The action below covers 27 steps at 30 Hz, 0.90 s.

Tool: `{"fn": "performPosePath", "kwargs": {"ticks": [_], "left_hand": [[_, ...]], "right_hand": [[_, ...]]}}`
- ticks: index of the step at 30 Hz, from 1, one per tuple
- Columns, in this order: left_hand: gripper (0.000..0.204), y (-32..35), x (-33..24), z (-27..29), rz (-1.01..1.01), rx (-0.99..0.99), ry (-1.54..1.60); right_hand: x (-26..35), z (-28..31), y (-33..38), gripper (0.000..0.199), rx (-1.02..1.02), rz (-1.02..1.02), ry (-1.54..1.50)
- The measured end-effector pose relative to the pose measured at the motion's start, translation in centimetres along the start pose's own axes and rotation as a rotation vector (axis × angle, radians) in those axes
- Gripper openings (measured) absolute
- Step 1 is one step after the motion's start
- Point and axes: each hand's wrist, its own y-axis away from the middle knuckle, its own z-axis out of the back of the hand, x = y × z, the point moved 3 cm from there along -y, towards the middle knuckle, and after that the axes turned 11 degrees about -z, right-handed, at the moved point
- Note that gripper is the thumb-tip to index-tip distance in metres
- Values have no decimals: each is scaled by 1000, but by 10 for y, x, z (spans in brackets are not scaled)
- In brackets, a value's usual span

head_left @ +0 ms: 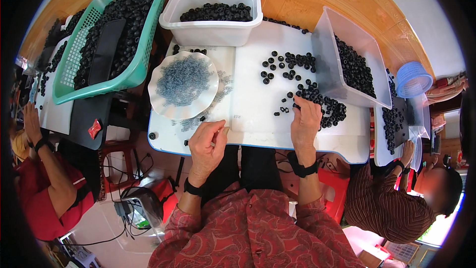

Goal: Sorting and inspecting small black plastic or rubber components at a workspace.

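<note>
Over the near edge of the white tabletop [263, 134], my left hand [208, 145] is closed with thumb and fingers pinched together; whatever is in them is too small to make out. My right hand [306, 121] reaches to the near side of a pile of round black parts [334, 112], fingertips drawn together at its left edge. Its fingers hide what they grip. Beside that hand lie a few small black pieces [283, 110]. A white scalloped plate [155, 94] beyond my left hand holds many tiny translucent grey-blue rings [182, 80], some spilled around it.
A white tub [213, 33] and a clear bin [325, 54] of black parts stand at the back. A green basket [144, 64] of black parts is on the left. Co-workers sit at both sides, one in a red shirt [54, 193], one in a striped shirt [379, 203].
</note>
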Motion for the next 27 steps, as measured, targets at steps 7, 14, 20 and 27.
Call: {"fn": "performPosePath", "kwargs": {"ticks": [7, 14, 20, 27], "left_hand": [[16, 2, -24, -7, 29, -2, 20], [17, 9, -40, -42, 178, 106, 308], [25, 24, -37, -57, 309, 169, 476], [21, 31, -25, -54, 596, 117, 696]], "right_hand": [[0, 14, 18, 32, 113, -365, -676], [28, 23, 47, 25, 366, -613, -1025], [45, 17, 76, 24, 463, -587, -1033], [56, 15, 75, 20, 482, -461, -931]]}}
